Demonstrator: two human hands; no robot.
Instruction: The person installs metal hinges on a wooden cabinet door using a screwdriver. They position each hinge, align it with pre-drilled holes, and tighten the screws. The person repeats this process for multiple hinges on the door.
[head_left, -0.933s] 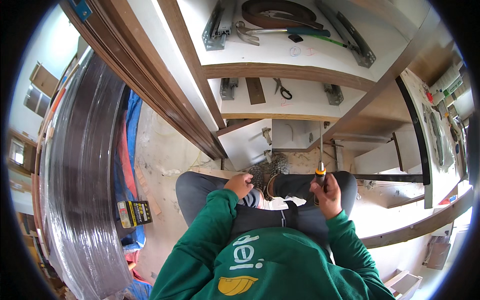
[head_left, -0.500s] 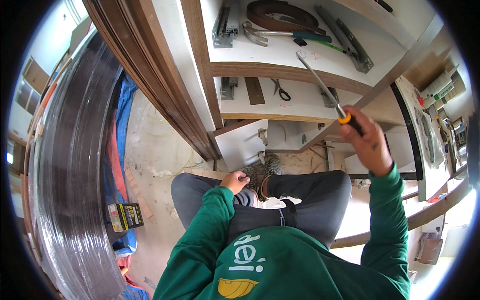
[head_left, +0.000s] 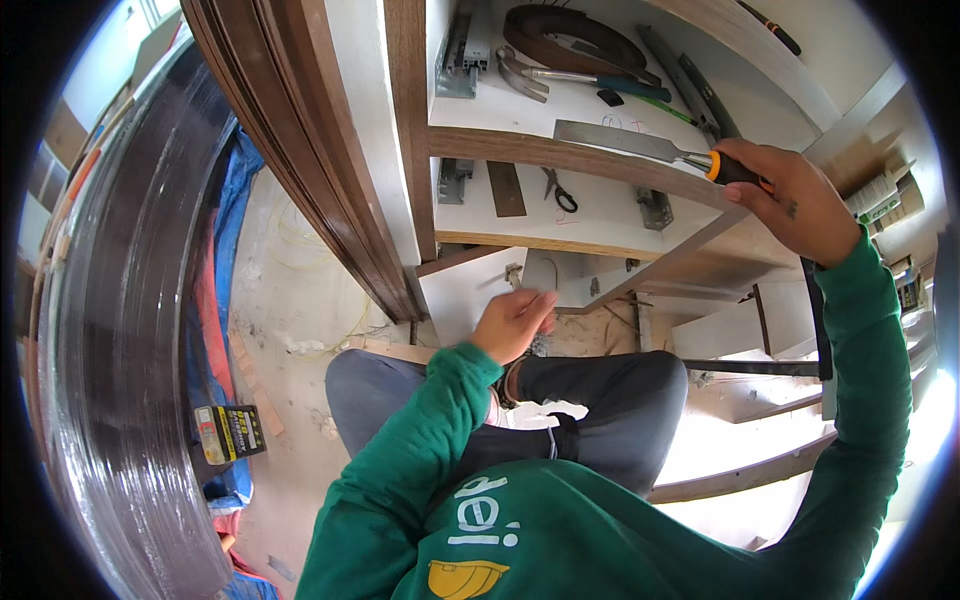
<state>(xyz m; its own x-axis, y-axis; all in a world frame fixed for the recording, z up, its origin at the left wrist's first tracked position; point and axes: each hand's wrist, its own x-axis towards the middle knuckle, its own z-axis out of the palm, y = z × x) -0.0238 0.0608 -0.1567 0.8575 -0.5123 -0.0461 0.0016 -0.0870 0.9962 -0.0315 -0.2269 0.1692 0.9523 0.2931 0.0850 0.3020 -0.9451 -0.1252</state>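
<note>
My right hand (head_left: 770, 195) is closed around the orange-and-black handle of a chisel (head_left: 615, 140), whose flat metal blade points left over the front edge of the upper shelf (head_left: 500, 142). My left hand (head_left: 515, 320) is raised in front of the open white cabinet door (head_left: 450, 295), fingers curled; what they hold, if anything, is hidden. The upper shelf carries a hammer (head_left: 523, 80), a coil of brown edging (head_left: 545, 35), a green pen (head_left: 660, 105) and drawer runners (head_left: 690, 75). Scissors (head_left: 560, 195), a brown strip (head_left: 505, 188) and metal brackets (head_left: 655, 210) lie on the lower shelf.
A tall brown door frame (head_left: 300, 140) borders the cabinet on the left. Plastic-wrapped dark panels (head_left: 110, 330) over blue and red sheeting fill the left side, with a black-and-yellow box (head_left: 228, 433) beside them. A worktop with assorted items (head_left: 880, 190) is at the right.
My right hand has risen and moved right with the tool, turning it from upright to nearly horizontal at the upper shelf. My left hand has moved up and to the right from my knee.
</note>
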